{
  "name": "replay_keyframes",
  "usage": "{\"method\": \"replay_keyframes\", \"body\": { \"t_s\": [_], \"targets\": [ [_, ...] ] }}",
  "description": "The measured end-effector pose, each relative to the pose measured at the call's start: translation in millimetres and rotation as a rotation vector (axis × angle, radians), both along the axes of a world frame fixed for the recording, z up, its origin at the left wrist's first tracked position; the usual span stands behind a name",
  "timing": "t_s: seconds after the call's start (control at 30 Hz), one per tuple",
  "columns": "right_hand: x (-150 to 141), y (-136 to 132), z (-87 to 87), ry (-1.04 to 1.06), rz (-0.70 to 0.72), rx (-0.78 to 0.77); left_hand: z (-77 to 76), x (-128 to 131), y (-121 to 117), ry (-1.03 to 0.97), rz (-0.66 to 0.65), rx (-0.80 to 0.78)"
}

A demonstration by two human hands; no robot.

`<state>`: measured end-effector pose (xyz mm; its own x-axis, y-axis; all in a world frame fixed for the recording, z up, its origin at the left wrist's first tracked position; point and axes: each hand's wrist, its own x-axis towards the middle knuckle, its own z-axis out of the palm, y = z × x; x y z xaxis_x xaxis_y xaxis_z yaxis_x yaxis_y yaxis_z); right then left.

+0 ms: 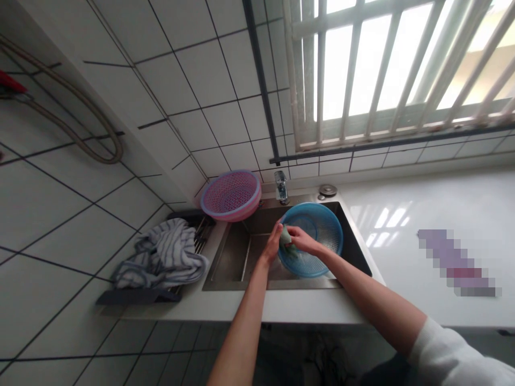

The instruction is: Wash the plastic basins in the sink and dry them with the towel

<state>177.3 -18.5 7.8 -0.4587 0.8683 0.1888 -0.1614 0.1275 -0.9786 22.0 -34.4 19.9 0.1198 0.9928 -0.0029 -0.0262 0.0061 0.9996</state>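
A round blue plastic colander (325, 220) is tilted over the sink (231, 257). My left hand (274, 244) is closed on the colander's left rim. In my right hand (302, 239) is a pale green cloth (285, 236), pressed against the colander's inner left side close to my left fingers. Part of the cloth hangs down inside the colander. The right fingertips are partly hidden by the cloth.
A pink colander (231, 195) with a pale blue rim leans at the sink's back left corner. Behind the sink stands a faucet (280, 186), with a metal drain stopper (328, 190) to its right. A striped towel (164, 254) lies on a rack at left. Something blurred (454, 262) lies on the right counter.
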Motion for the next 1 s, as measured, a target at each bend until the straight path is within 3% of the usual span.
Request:
{"method": "replay_keyframes", "body": {
  "t_s": [0.1,0.17,0.33,0.4,0.53,0.57,0.7,0.73,0.9,0.93,1.0],
  "targets": [
    [11,10,5.0,0.09,-0.297,-0.053,0.6,5,0,0.012,-0.077,0.048],
    [14,12,6.4,0.115,-0.366,-0.066,1.2,7,1,0.015,-0.103,0.07],
    [2,1,3.7,0.004,0.001,0.032,0.5,2,2,0.005,-0.024,0.069],
    [4,2,5.5,0.019,-0.06,0.037,-0.2,2,2,0.011,-0.022,0.057],
    [15,10,10.3,0.09,-0.344,-0.016,-0.9,6,2,0.011,-0.096,0.075],
    [14,10,10.0,0.087,-0.329,-0.008,-1.1,6,2,0.009,-0.1,0.082],
    [2,1,5.5,0.027,-0.006,0.056,-2.3,1,4,0.009,-0.032,0.083],
    [1,1,5.1,0.028,0.016,0.058,-2.4,0,4,0.007,-0.021,0.082],
    [16,13,9.9,0.106,-0.331,0.001,-1.8,4,3,-0.003,-0.094,0.068],
    [16,13,10.2,0.109,-0.351,0.002,-1.8,5,3,-0.006,-0.094,0.057],
    [11,9,8.7,0.089,-0.255,0.024,-2.3,5,5,-0.013,-0.051,0.026]
  ]
}}
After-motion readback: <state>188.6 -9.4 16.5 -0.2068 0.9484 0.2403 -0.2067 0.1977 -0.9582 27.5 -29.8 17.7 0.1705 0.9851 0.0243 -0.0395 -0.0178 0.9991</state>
